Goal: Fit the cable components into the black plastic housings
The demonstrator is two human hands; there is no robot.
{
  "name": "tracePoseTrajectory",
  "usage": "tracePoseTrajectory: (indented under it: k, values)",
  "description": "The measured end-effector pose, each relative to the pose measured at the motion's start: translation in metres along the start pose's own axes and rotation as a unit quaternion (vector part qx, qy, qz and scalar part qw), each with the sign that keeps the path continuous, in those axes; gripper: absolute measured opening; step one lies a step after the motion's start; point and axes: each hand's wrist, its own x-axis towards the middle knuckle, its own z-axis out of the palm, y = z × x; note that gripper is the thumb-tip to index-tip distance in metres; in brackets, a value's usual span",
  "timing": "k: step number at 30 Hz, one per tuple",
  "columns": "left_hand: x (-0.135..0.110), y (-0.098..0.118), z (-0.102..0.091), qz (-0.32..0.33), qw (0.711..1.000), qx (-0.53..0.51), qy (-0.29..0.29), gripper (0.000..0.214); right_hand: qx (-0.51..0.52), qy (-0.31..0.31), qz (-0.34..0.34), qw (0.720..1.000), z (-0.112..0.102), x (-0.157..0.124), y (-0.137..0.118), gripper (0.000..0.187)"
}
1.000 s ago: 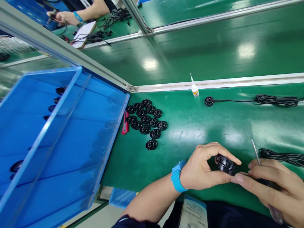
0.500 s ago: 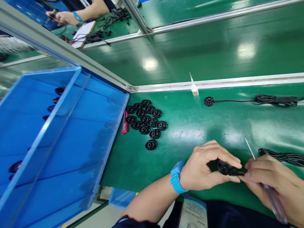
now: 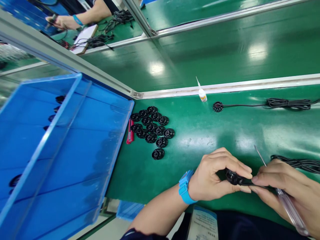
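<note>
My left hand (image 3: pixel 220 175), with a blue wristband (image 3: pixel 185 187), grips a round black plastic part (image 3: pixel 233 177) between thumb and fingers. From that part a black cable (image 3: pixel 248 183) runs right into my right hand (image 3: pixel 287 186), whose thumb and forefinger pinch it. The same hand also holds a screwdriver (image 3: pixel 293 212) with a clear handle; its thin shaft points up and away to the left. Beside the right hand lies a coiled black cable (image 3: pixel 298 164), partly hidden by the fingers.
Several round black parts (image 3: pixel 151 127) lie grouped near a red box cutter (image 3: pixel 130 131). A large blue bin (image 3: pixel 82 156) stands at left. Toward the back are a glue bottle (image 3: pixel 202 95) and a wired black disc (image 3: pixel 218 106). Beyond the frame, another person's hand (image 3: pixel 66 22) holds something dark.
My right fingers have shifted slightly along the cable, and more of it shows below them. The screwdriver has tilted a little. The whole view has shifted slightly.
</note>
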Motion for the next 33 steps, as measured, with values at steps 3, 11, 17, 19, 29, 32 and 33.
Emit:
tracePoseTrajectory:
  k: [3,11,17,19,29,32,33]
  values:
    - [0.001,0.0013,0.0003,-0.005,1.0,0.007,0.0,0.017,-0.006,0.004,-0.01,1.0,0.0018,0.0013,-0.0006,0.014]
    - [0.0035,0.0027,0.0005,0.004,1.0,0.018,0.002,0.017,-0.016,0.009,-0.029,0.999,0.0027,0.0042,-0.0043,0.016]
    - [0.0044,0.0028,0.0014,0.012,1.0,0.017,-0.003,0.017,-0.002,0.0,-0.027,1.0,0.0033,0.0042,-0.0045,0.018]
    - [0.0045,0.003,0.0016,0.008,1.0,0.018,-0.003,0.017,0.002,-0.001,-0.022,1.0,0.004,0.003,-0.0036,0.017]
    - [0.0021,0.0045,0.0011,0.02,0.998,0.066,-0.014,0.027,-0.006,0.005,0.007,1.0,0.0015,-0.0008,-0.0066,0.014]
    - [0.0023,0.0061,0.0018,0.022,0.996,0.08,-0.031,0.028,-0.013,0.013,0.006,1.0,0.0026,-0.0022,-0.0067,0.012]
    - [0.0025,0.0066,0.0017,0.023,0.996,0.083,-0.036,0.028,-0.015,0.016,0.01,1.0,0.0032,-0.0025,-0.0067,0.012]
